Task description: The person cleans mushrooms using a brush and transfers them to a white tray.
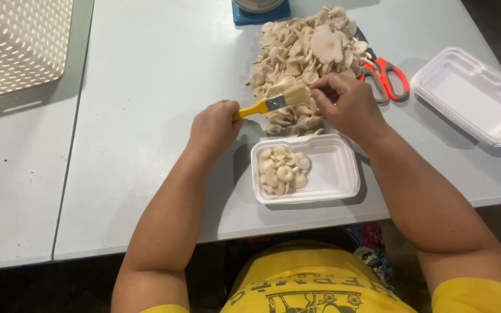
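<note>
My left hand (214, 123) grips the yellow handle of a flat paintbrush (273, 102), its pale bristles pointing right over a big heap of pale mushrooms (302, 58). My right hand (346, 104) is closed at the brush tip, fingers pinched on a mushroom from the heap; the mushroom itself is mostly hidden. Just in front of both hands lies a white foam tray (334, 174) with several small mushrooms (284, 169) packed in its left half.
Orange-handled scissors (385, 75) lie right of the heap. A stack of empty white foam trays (474, 95) sits at the far right. A blue scale base (260, 10) stands at the back edge. A perforated white basket (15, 43) is at the far left.
</note>
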